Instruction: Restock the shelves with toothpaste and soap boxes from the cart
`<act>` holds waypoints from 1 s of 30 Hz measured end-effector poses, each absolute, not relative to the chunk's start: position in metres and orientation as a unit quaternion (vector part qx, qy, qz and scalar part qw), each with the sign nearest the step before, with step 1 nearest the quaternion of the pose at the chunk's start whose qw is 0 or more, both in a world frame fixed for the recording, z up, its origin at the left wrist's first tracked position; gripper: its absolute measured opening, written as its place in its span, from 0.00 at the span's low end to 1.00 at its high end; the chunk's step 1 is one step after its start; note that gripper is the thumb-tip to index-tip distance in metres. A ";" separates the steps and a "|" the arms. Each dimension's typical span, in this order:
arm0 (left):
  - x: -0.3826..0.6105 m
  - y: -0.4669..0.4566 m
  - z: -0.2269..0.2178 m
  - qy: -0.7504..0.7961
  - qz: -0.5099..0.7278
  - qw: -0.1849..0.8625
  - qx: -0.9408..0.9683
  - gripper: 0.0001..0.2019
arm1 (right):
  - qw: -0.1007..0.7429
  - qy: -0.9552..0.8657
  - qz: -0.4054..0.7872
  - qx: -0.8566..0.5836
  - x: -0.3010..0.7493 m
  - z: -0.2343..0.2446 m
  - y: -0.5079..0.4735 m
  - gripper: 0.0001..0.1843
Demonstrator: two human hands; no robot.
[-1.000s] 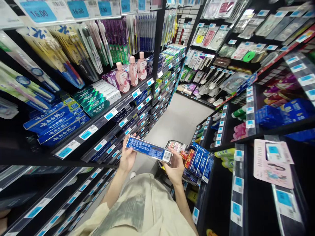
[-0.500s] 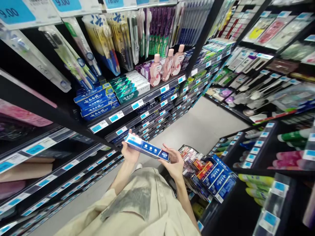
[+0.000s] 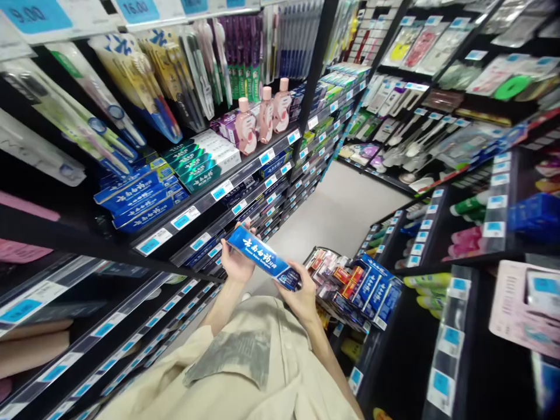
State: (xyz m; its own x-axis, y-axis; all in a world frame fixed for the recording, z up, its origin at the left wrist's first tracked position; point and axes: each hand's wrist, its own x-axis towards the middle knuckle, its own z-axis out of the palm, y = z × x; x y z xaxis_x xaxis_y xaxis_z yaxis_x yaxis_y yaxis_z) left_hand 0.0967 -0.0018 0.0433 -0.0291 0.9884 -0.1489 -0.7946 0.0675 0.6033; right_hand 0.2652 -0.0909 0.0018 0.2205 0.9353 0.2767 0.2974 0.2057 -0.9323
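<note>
Between my two hands is a blue toothpaste box (image 3: 261, 256) with white lettering, held in front of my body above the aisle floor. Its broad lettered face is turned up toward me. My left hand (image 3: 237, 262) grips the left end, fingers behind it and thumb at the near edge. At the right end my right hand (image 3: 303, 294) is closed around the corner, thumb underneath. Similar blue toothpaste boxes (image 3: 146, 198) lie stacked on the shelf to the left, beside green and white boxes (image 3: 203, 157).
Pink bottles (image 3: 247, 125) stand on the left shelf under hanging packaged toothbrushes (image 3: 140, 87). A display of boxes (image 3: 376, 289) juts out close by my right hand. Shelves with blue price tags (image 3: 444, 382) run along the right. Grey floor (image 3: 341, 201) stretches ahead.
The toothpaste box has been turned from its narrow side to its broad lettered face, still in both hands. My view has shifted to the right.
</note>
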 end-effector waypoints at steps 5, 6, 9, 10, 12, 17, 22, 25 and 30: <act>0.110 -0.007 0.044 0.264 0.657 0.689 0.155 0.34 | 0.567 -0.562 0.233 -0.556 0.275 -0.004 -0.091 0.26; 0.109 -0.008 0.043 0.263 0.657 0.689 0.156 0.34 | 0.567 -0.561 0.235 -0.556 0.275 -0.004 -0.092 0.26; 0.106 -0.012 0.041 0.270 0.656 0.687 0.161 0.33 | 0.566 -0.559 0.250 -0.552 0.272 -0.004 -0.092 0.26; 0.104 -0.013 0.040 0.274 0.657 0.684 0.161 0.33 | 0.561 -0.560 0.258 -0.552 0.270 -0.003 -0.091 0.27; 0.100 -0.014 0.039 0.276 0.661 0.679 0.161 0.32 | 0.548 -0.567 0.269 -0.552 0.268 -0.004 -0.087 0.28; 0.079 -0.013 0.034 0.240 0.640 0.698 0.216 0.27 | 0.547 -0.581 0.242 -0.552 0.276 -0.017 -0.084 0.23; 0.042 -0.018 0.025 0.313 0.522 0.704 0.366 0.27 | 0.550 -0.588 0.210 -0.555 0.294 -0.031 -0.091 0.21; 0.028 -0.026 0.015 0.365 0.463 0.703 0.398 0.30 | 0.576 -0.545 0.248 -0.557 0.292 -0.033 -0.094 0.32; 0.032 -0.046 0.000 0.443 0.404 0.705 0.379 0.31 | 0.588 -0.360 0.447 -0.570 0.285 -0.044 -0.105 0.54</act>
